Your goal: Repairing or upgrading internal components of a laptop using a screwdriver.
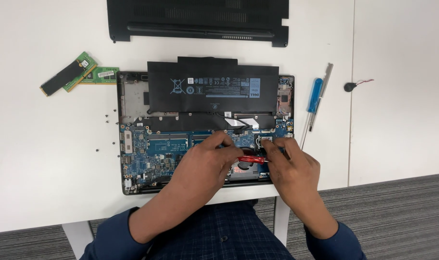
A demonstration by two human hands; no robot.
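The left hand (207, 163) and the right hand (289, 166) meet over the lower right part of the open laptop (133, 144), which lies on the white table (46, 159). Between them sits a red-handled screwdriver (250, 159); the right hand's fingers are closed around its handle, while the left hand's fingertips rest curled on the blue board (157, 151) just beside it. Whether the left hand pinches anything cannot be told. A black battery (212, 89) covers the laptop's upper half. The removed bottom cover (197, 19) lies above. Two memory sticks (77, 73) lie to the left, small screws (108, 118) nearby. A blue screwdriver (314, 96) and a coin cell (350, 86) lie to the right.
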